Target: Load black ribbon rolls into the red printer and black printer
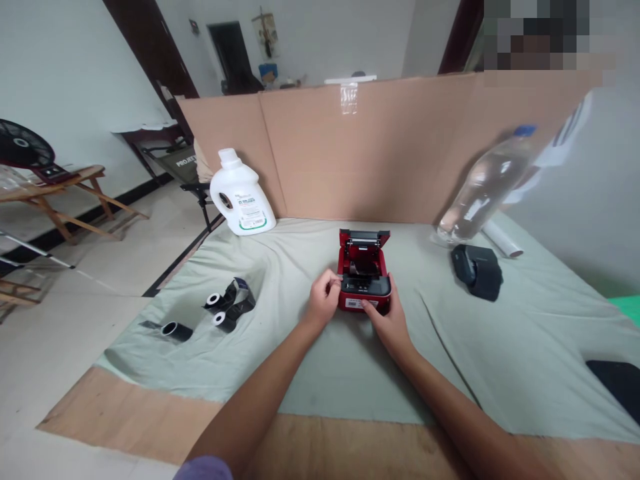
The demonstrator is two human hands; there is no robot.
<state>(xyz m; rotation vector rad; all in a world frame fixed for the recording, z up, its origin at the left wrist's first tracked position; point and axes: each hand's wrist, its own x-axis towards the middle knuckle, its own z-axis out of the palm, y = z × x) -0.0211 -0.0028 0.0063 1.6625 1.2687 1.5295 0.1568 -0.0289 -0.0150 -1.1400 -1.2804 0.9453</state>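
Note:
A small red and black printer (365, 293) sits mid-table with its lid (365, 238) raised and its inside facing up. My right hand (390, 317) wraps around its right side, thumb on the front by a white label. At the printer's left edge, my left hand (324, 295) is closed in a pinch; what lies between the fingertips is too small to make out. Off to the left lie several dark rolls: one with a white core (225, 322), another by a loose black strip (243, 297), and a hollow black one (177, 331).
A white jug (243, 197) and a clear bottle with a blue cap (483, 190) stand before a cardboard screen (350, 153). A black device (477, 272) lies right, near a white roll (503, 239). Pale green cloth (320, 393) covers the wooden table (325, 447). A person is behind the screen.

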